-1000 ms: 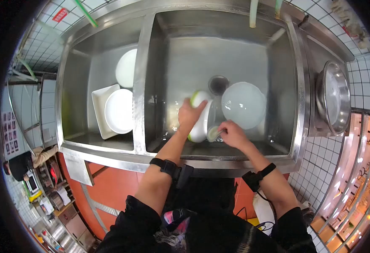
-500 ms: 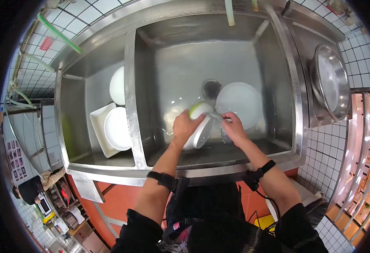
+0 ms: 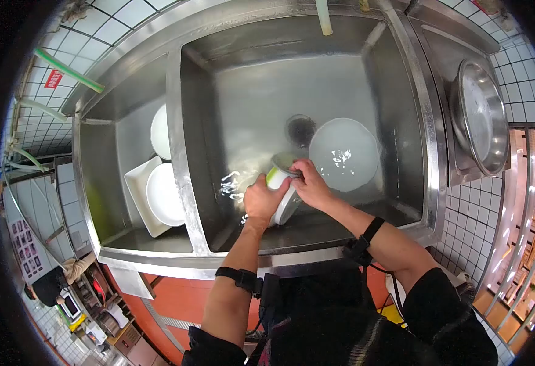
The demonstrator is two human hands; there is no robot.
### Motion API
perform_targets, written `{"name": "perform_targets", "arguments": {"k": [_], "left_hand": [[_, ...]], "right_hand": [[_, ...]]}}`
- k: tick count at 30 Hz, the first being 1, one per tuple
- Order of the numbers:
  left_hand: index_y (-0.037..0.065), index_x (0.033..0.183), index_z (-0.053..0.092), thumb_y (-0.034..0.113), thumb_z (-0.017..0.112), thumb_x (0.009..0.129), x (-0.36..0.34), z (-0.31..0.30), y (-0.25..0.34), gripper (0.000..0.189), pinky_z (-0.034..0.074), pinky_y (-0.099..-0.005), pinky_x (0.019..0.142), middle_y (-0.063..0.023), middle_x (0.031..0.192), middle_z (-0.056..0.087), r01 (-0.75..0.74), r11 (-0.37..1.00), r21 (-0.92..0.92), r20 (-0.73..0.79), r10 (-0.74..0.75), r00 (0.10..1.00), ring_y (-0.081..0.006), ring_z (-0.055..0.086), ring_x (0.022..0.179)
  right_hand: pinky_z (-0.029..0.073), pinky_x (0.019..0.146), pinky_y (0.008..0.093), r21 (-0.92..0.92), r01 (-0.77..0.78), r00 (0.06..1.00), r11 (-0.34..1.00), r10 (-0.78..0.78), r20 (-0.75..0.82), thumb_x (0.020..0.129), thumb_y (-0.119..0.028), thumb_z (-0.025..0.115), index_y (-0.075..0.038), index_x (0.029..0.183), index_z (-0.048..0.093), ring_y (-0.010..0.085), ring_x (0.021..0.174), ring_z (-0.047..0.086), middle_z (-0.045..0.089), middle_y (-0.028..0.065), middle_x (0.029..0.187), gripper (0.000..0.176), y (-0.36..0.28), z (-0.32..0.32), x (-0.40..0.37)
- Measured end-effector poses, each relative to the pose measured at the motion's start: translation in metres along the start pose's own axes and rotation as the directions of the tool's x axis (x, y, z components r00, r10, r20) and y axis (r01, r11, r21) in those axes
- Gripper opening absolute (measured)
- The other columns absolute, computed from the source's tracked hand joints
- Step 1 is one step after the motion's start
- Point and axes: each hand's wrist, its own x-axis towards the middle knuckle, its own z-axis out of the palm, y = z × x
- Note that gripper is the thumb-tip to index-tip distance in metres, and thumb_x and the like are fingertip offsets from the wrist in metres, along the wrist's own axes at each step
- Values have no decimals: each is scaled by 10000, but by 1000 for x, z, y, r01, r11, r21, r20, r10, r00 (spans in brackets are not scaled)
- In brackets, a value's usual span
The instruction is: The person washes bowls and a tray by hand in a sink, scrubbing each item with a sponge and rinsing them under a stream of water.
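Over the front of the large sink basin, my left hand (image 3: 263,198) is closed around a white cup-like vessel with a green band (image 3: 275,177). The vessel is tilted, its greyish mouth turned up and away from me. My right hand (image 3: 311,184) is at its rim with the fingers bent and pressed together; whatever they pinch there is hidden. Just under the hands, a white dish (image 3: 287,207) stands on edge, partly covered by my fingers. A large round white plate (image 3: 345,155) lies under water to the right, beside the dark drain (image 3: 301,130).
Left of the steel divider (image 3: 182,152), a smaller basin holds a rectangular white dish (image 3: 136,183) and round white dishes (image 3: 165,195). A steel bowl (image 3: 482,119) sits on the right-hand ledge. A pale hose (image 3: 324,17) hangs over the back edge. Another person (image 3: 50,287) is far left.
My right hand has moved left and up against the vessel's rim. The vessel has turned so its mouth and green band show. Ripples have spread on the water, and the view has shifted slightly.
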Motion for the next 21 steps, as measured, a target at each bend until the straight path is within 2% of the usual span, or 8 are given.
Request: {"name": "perform_targets", "arguments": {"k": [3,9,13,15,17,19,20,21], "left_hand": [[-6,815,635,592,762,738,2,4,-5,616,560,-502,627,-256,704,677,-21,1000,6,-38,21,999,-442,687,690],[2,763,606,594,767,739,0,1,0,614,552,-498,593,-251,657,661,-12,1000,-1,-27,12,1000,-440,677,645],[10,737,591,590,779,736,2,6,0,611,544,-486,559,-243,632,651,-34,999,-8,-71,34,997,-433,670,613],[12,732,587,589,783,734,0,6,-1,610,543,-482,550,-240,627,649,-33,999,0,-66,33,997,-429,670,606],[16,721,578,584,788,736,-2,7,3,606,540,-480,542,-233,620,647,-50,999,-5,-69,50,996,-422,670,600],[16,712,579,568,800,736,-4,7,5,595,535,-475,533,-226,611,641,-71,997,3,-68,72,995,-415,668,588],[17,702,580,552,813,736,-5,7,6,584,530,-469,524,-220,602,635,-92,996,2,-81,92,992,-409,665,575],[17,702,580,552,813,736,-7,7,5,584,530,-469,524,-220,602,635,-88,996,2,-83,87,993,-409,665,575]], "right_hand": [[471,888,368,-37,57,998,998,-58,-13,823,0,579,-47,1094,530,308,1043,544,514,138,1169,279,-2,2,4],[466,930,415,18,-82,997,996,82,18,852,-55,546,-50,1146,536,361,1076,569,561,173,1162,294,3,0,11],[453,965,434,-3,-231,970,973,230,72,890,-118,470,-45,1284,532,397,1131,584,615,230,1213,406,24,-5,28],[456,1003,446,-12,-500,859,866,497,121,908,-194,479,-54,1341,524,404,1161,589,619,242,1249,457,42,1,30],[453,1013,440,-109,-478,862,872,489,133,911,-236,462,-54,1359,532,403,1172,588,616,244,1268,488,60,4,31],[456,1011,435,-284,-552,747,784,617,249,905,-230,470,-43,1340,555,401,1176,586,623,241,1261,481,57,-4,36],[458,1009,431,-147,-660,693,737,673,259,904,-206,473,-48,1337,569,402,1178,585,627,239,1254,470,48,-11,37],[458,1009,431,-150,-658,693,737,672,263,904,-206,473,-48,1337,569,402,1178,585,627,239,1254,470,49,-10,34]]}}
